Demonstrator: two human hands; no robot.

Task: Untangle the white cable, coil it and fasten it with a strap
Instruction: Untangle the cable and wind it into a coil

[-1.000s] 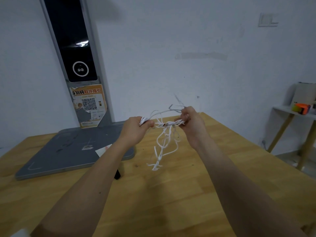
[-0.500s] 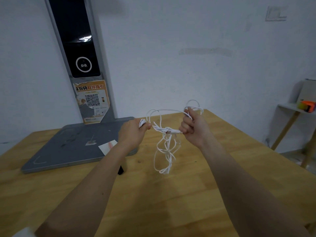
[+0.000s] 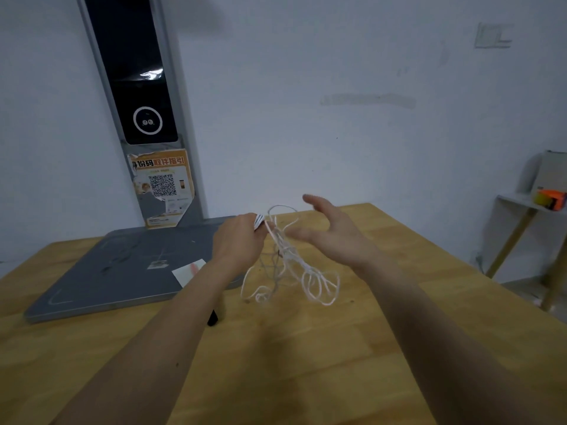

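A thin white cable (image 3: 310, 276) hangs in tangled loops above the wooden table (image 3: 306, 363). My left hand (image 3: 237, 240) grips a bunch of its strands at the top, with white strands showing past the fingers. The loops dangle down and to the right, the lowest just above or on the tabletop. My right hand (image 3: 329, 231) is beside the cable on its right, fingers spread and straight, holding nothing. A small black object (image 3: 213, 317), possibly the strap, lies on the table, mostly hidden under my left forearm.
A grey flat base (image 3: 107, 271) with a tall black-and-grey post (image 3: 138, 87) stands at the table's back left, a white slip of paper (image 3: 187, 271) on it. A small side table (image 3: 527, 216) with an orange item stands at the right by the wall.
My right hand has let go of the cable and opened its fingers. The released loops have dropped and swung down to the right. My left hand keeps its hold.
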